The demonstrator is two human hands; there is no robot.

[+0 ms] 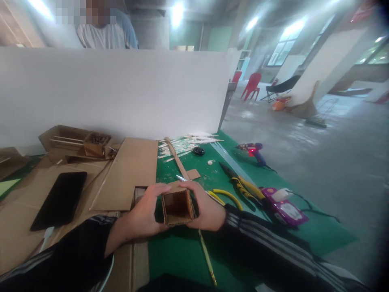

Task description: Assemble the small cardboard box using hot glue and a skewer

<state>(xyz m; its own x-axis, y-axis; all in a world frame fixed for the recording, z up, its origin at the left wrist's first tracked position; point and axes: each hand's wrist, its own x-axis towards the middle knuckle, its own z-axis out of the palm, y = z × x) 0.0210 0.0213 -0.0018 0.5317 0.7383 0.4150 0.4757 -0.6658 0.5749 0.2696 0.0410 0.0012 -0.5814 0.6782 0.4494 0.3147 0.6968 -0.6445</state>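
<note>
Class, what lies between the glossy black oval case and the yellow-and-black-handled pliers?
A small white earbud lies between case and pliers, in the head view.

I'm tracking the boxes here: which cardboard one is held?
The small square-mouthed box, gripped between left hand and right hand; the other boxes lie beyond the phone.

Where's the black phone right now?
In the head view, the phone lies on the cardboard at the person's left, beyond the left forearm, with a white cable at its near end.
</note>
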